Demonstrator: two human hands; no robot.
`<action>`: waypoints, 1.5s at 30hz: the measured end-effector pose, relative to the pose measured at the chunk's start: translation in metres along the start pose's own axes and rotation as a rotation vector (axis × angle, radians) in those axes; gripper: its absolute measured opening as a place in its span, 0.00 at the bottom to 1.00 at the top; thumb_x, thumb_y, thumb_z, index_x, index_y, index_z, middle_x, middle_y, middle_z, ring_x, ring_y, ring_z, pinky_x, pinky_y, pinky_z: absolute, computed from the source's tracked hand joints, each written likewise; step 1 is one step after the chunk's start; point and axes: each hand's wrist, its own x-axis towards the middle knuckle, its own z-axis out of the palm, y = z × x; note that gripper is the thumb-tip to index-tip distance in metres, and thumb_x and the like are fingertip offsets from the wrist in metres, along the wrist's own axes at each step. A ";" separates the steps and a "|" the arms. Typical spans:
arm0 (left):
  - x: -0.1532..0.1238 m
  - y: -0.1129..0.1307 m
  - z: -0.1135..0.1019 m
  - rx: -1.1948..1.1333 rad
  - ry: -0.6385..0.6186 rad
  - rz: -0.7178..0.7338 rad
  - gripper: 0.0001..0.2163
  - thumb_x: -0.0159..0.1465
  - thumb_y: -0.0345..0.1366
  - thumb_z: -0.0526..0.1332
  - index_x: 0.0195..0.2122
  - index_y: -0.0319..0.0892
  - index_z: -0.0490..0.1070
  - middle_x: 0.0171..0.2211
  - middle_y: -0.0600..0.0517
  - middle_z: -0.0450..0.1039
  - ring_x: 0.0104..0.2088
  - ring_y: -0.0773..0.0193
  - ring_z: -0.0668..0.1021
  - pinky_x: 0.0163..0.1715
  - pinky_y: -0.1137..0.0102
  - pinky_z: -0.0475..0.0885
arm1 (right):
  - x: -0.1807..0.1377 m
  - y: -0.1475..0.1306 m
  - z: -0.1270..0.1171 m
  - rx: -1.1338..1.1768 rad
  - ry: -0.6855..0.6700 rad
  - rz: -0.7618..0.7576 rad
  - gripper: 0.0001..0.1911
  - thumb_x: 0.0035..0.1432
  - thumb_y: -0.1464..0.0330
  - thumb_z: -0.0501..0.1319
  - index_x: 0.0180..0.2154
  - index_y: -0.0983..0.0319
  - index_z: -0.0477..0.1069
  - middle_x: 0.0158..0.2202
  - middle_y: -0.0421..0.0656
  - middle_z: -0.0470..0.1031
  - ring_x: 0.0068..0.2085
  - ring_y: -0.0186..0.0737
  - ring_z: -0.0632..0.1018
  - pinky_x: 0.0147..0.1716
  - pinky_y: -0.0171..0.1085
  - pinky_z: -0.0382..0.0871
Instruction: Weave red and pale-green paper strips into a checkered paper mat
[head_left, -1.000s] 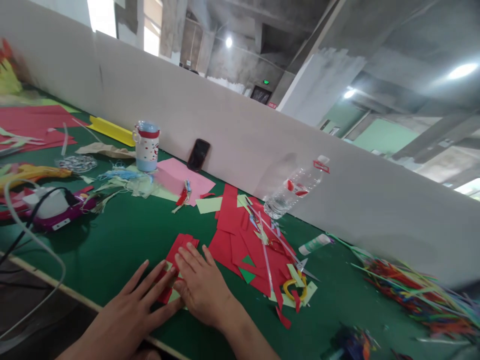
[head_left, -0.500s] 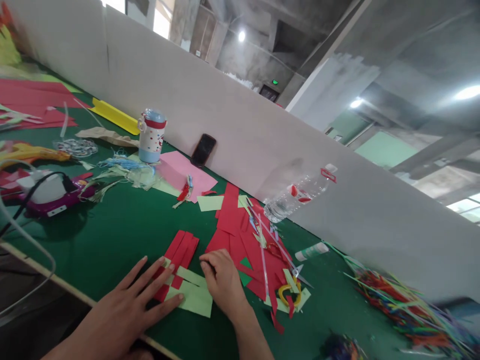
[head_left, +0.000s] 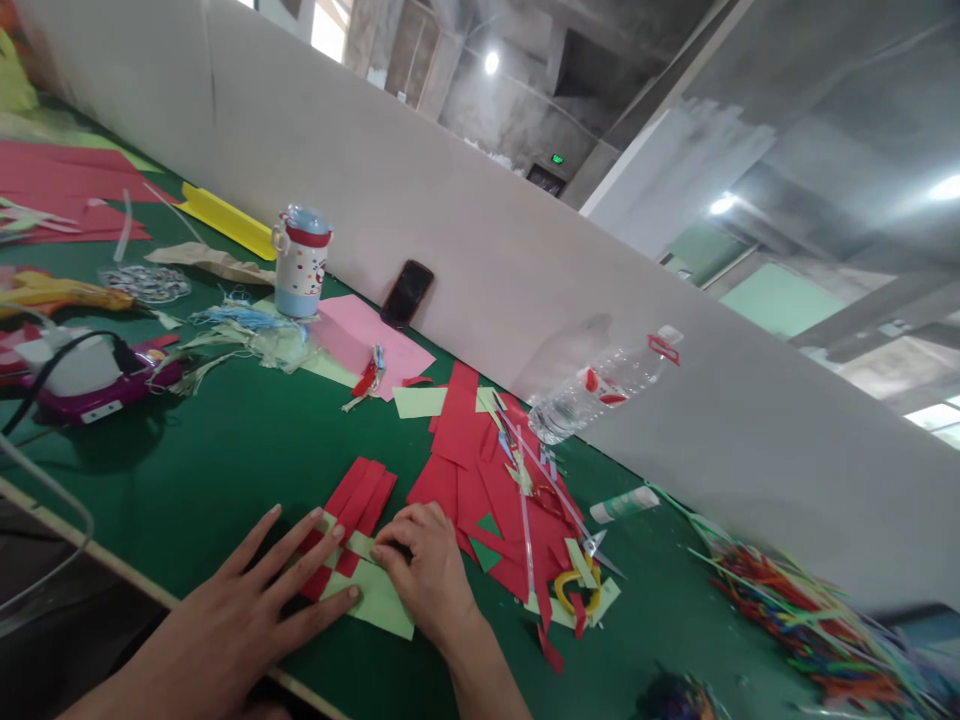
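Observation:
My left hand (head_left: pixel 244 620) lies flat with fingers spread, pressing on a woven piece of red strips (head_left: pixel 352 505) and light green strips (head_left: pixel 379 605) on the green table (head_left: pixel 225 460). My right hand (head_left: pixel 427 570) rests beside it on the right, fingers curled, their tips pinching or pushing a green strip at the weave's edge. The red strips stick out beyond my fingers toward the wall.
A heap of red paper (head_left: pixel 480 470) with scissors (head_left: pixel 574 585) lies to the right. A plastic bottle (head_left: pixel 607 385) and a phone (head_left: pixel 406 293) lean on the white wall. A mug (head_left: pixel 300 262), pink paper (head_left: pixel 367 345) and a purple tool (head_left: pixel 90 375) are at left; coloured strips (head_left: pixel 817 620) at right.
My right hand slid off the weave to its right side, then curled in onto a green strip. The green strips came into sight. The left hand stayed pressed down; the view shifted slightly.

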 end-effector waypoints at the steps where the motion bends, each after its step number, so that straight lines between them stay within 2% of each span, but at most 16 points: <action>1: 0.000 0.000 0.000 -0.004 0.001 -0.003 0.52 0.43 0.48 0.75 0.67 0.65 0.48 0.71 0.48 0.44 0.69 0.38 0.50 0.63 0.35 0.35 | 0.000 0.000 0.000 0.004 -0.003 -0.006 0.05 0.56 0.72 0.69 0.30 0.57 0.77 0.32 0.38 0.73 0.39 0.39 0.73 0.42 0.38 0.64; 11: 0.004 0.002 -0.010 -0.043 -0.125 -0.061 0.52 0.45 0.48 0.75 0.66 0.70 0.45 0.71 0.48 0.43 0.68 0.37 0.52 0.62 0.33 0.47 | -0.002 0.010 -0.003 0.051 0.017 -0.087 0.04 0.59 0.73 0.65 0.33 0.58 0.77 0.33 0.40 0.75 0.39 0.40 0.74 0.42 0.39 0.68; 13: 0.004 0.000 -0.006 -0.037 -0.105 -0.056 0.52 0.44 0.48 0.75 0.66 0.70 0.45 0.72 0.49 0.42 0.69 0.37 0.52 0.62 0.34 0.46 | 0.000 0.011 -0.006 0.063 0.043 -0.105 0.06 0.61 0.73 0.62 0.38 0.59 0.76 0.39 0.43 0.76 0.44 0.41 0.75 0.46 0.41 0.69; 16: 0.002 -0.001 0.000 -0.018 -0.054 -0.035 0.50 0.45 0.55 0.73 0.66 0.69 0.48 0.72 0.50 0.40 0.69 0.37 0.52 0.63 0.35 0.43 | 0.010 0.007 -0.010 0.029 0.041 -0.193 0.14 0.65 0.75 0.54 0.49 0.61 0.74 0.51 0.48 0.74 0.56 0.44 0.71 0.57 0.44 0.65; 19: 0.000 0.000 0.000 0.027 -0.013 -0.018 0.49 0.45 0.57 0.72 0.67 0.68 0.48 0.72 0.48 0.42 0.68 0.37 0.54 0.63 0.35 0.42 | 0.024 0.005 -0.008 -0.109 -0.086 -0.287 0.20 0.66 0.75 0.51 0.56 0.60 0.70 0.62 0.46 0.67 0.67 0.46 0.60 0.64 0.48 0.57; 21: -0.001 0.000 -0.003 0.058 0.028 -0.001 0.49 0.46 0.56 0.72 0.67 0.66 0.48 0.72 0.47 0.44 0.68 0.38 0.56 0.63 0.36 0.44 | 0.032 0.006 -0.002 -0.181 -0.178 -0.281 0.22 0.66 0.75 0.51 0.58 0.58 0.67 0.65 0.43 0.63 0.69 0.47 0.56 0.65 0.52 0.54; 24: 0.000 -0.004 -0.007 0.063 0.092 0.004 0.50 0.50 0.60 0.68 0.70 0.58 0.42 0.71 0.45 0.48 0.68 0.43 0.58 0.65 0.43 0.46 | 0.037 0.013 0.008 -0.203 -0.243 -0.225 0.22 0.66 0.74 0.52 0.60 0.55 0.66 0.66 0.41 0.62 0.69 0.46 0.57 0.66 0.55 0.52; 27: 0.005 -0.013 -0.006 0.039 0.114 -0.064 0.52 0.54 0.62 0.64 0.71 0.51 0.34 0.69 0.44 0.52 0.67 0.48 0.60 0.66 0.49 0.49 | 0.035 0.019 0.014 -0.172 -0.241 -0.199 0.22 0.66 0.73 0.52 0.60 0.55 0.66 0.66 0.42 0.63 0.68 0.44 0.57 0.66 0.54 0.51; 31: 0.015 -0.026 0.000 0.026 0.116 -0.120 0.51 0.56 0.55 0.67 0.71 0.53 0.32 0.67 0.47 0.60 0.66 0.49 0.63 0.65 0.49 0.50 | 0.032 0.020 0.015 -0.115 -0.217 -0.184 0.21 0.67 0.72 0.52 0.59 0.55 0.67 0.65 0.40 0.64 0.68 0.44 0.58 0.66 0.53 0.50; 36: 0.017 -0.032 0.002 0.014 0.114 -0.106 0.52 0.55 0.55 0.67 0.71 0.51 0.32 0.66 0.46 0.60 0.65 0.49 0.64 0.65 0.50 0.52 | 0.034 0.018 0.011 -0.070 -0.237 -0.165 0.20 0.67 0.71 0.52 0.59 0.56 0.67 0.65 0.41 0.64 0.68 0.44 0.57 0.66 0.54 0.48; 42: 0.015 -0.029 -0.003 0.056 0.175 -0.094 0.47 0.56 0.49 0.68 0.71 0.51 0.42 0.65 0.45 0.63 0.65 0.48 0.65 0.63 0.52 0.59 | 0.034 0.014 0.008 -0.047 -0.240 -0.135 0.19 0.68 0.70 0.53 0.58 0.56 0.69 0.65 0.41 0.65 0.68 0.44 0.58 0.66 0.53 0.48; 45: 0.019 -0.019 0.000 0.100 0.239 -0.060 0.38 0.59 0.47 0.66 0.68 0.51 0.51 0.63 0.46 0.65 0.63 0.49 0.67 0.62 0.51 0.61 | 0.033 0.015 0.009 -0.037 -0.236 -0.127 0.19 0.68 0.70 0.54 0.58 0.56 0.69 0.64 0.41 0.65 0.68 0.43 0.58 0.66 0.52 0.47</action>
